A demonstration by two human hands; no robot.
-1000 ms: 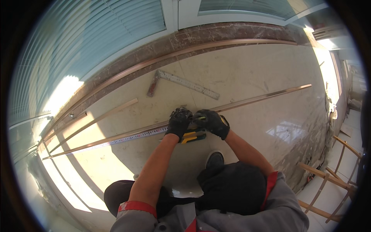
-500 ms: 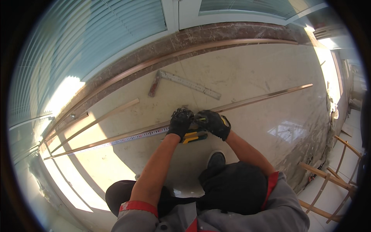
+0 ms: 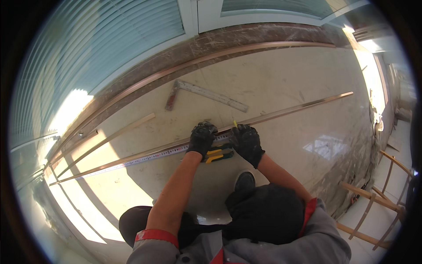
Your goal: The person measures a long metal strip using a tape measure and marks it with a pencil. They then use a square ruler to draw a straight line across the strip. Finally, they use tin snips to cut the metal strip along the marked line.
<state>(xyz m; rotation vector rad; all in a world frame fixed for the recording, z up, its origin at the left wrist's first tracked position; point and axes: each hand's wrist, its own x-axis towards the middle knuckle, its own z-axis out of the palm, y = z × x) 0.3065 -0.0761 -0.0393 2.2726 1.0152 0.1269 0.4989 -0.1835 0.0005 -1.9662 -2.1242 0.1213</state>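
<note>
A long bronze-coloured metal strip [image 3: 299,108] lies on the floor across in front of me. The pale blade of a tape measure [image 3: 149,156] runs along its near edge, from the left to between my hands. My left hand [image 3: 202,137], in a black glove, is closed over the strip and blade. My right hand [image 3: 247,144], also black-gloved, is closed beside the strip. From its fingers pokes a thin yellow pencil-like stick [image 3: 235,124]. Pliers with yellow and black handles [image 3: 218,155] lie under the blade near my left wrist. The tape's case is not visible.
Beyond the strip lies a worn metal carpenter's square [image 3: 213,94]. A second strip [image 3: 110,140] is at the left. Another long strip [image 3: 176,70] runs along the brown stone sill below the glazed doors. At the right stands a wooden frame [image 3: 371,198].
My right hand has moved slightly apart from my left, baring more of the blade between them. The yellow stick now points up from its fingers. My left hand stays nearly in place.
</note>
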